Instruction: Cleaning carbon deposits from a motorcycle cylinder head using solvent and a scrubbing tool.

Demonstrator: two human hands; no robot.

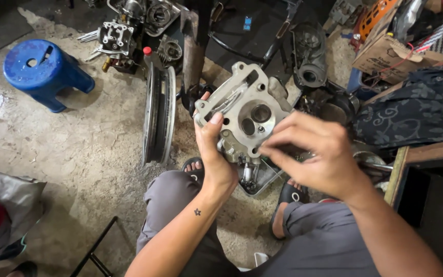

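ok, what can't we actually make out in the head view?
- Cylinder head: the far side faces away; the left hand covers its lower left edge.
- Right hand: whatever its fingertips pinch at the casting's rim is too small to tell.
- Metal tray on the floor: mostly hidden behind both hands.
- Cardboard box: cut off by the top edge.
- Engine parts at top left: too cluttered to identify.

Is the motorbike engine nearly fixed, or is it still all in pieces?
Still in pieces. Done: the metal engine block is off the bike. In hand: the left hand holds it while the right hand works at its lower edge. Left: more engine parts and a wheel rim sit apart on the floor.
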